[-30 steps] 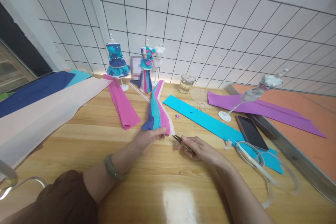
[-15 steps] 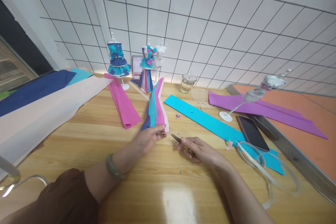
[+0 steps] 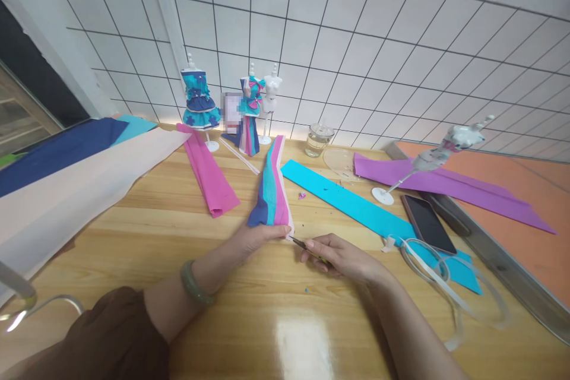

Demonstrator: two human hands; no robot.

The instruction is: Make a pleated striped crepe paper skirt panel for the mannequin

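My left hand [image 3: 260,238] is closed on the lower edge of a striped piece of fabric [image 3: 274,190] in navy, teal, pink and pale pink, its thumb lying on top. The fabric narrows toward its far end. In my right hand [image 3: 333,254] is a small pair of thread snips [image 3: 307,246] with dark pointed blades and a yellowish handle, mostly covered by my fingers. Their tips reach the pale corner of the fabric, just beside my left thumb; whether they touch it I cannot tell.
Dressed mini mannequins [image 3: 200,101] and a bare one [image 3: 271,92] stand at the back, near a glass of liquid [image 3: 319,141]. Right lie a blue strip [image 3: 347,196], purple fabric [image 3: 472,190], a leaning mannequin [image 3: 445,151], a phone [image 3: 428,222] and coiled ribbon [image 3: 427,267]. Pink fabric [image 3: 209,175] lies left.
My left hand has moved slightly right and toward me with the striped fabric, its thumb now extended along the edge. The snips' tips, apart from the fabric before, now meet its corner in view.
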